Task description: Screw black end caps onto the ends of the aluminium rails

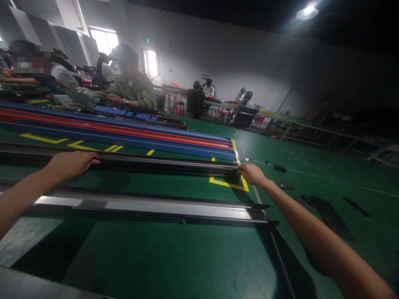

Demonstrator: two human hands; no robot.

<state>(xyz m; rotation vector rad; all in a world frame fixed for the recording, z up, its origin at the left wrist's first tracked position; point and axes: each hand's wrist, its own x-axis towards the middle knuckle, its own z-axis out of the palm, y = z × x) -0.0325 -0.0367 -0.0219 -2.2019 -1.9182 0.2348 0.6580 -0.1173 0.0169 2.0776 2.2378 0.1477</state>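
A long dark metal rail (162, 164) spans the green table from the left edge of view. My left hand (70, 164) is closed over it left of centre, fingers curled on its far side. At its right end, my right hand (252, 173) grips the tip with thumb and fingers closed. Whether the rail rests on the table or is slightly raised, I cannot tell. Nearer to me lies a second long rail (174, 207), with a shiny silver channel and black edges. Beyond the held rail, blue and red rails (140, 135) lie parallel to it.
Yellow tape marks (229, 184) are stuck on the green table (174, 257). A flat black piece (332, 216) and small dark parts lie at the right. Blue blocks (124, 112) are behind the coloured rails. Across the table a person in an olive sleeve (146, 93) sits; others sit farther back.
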